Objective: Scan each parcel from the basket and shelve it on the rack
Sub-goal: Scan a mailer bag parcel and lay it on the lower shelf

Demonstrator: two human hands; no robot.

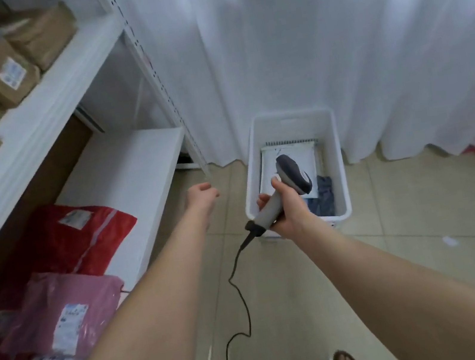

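Right hand (pixel 289 207) gripping scanner (pixel 293 175) above basket (pixel 337 163) of parcels (pixel 288 152), left hand (pixel 203 196) loosely curled, empty, rack (pixel 100 45) at left, curtain (pixel 365 48) behind

Right grip (pixel 289 207) holds scanner (pixel 290 175), basket (pixel 338 163) beyond
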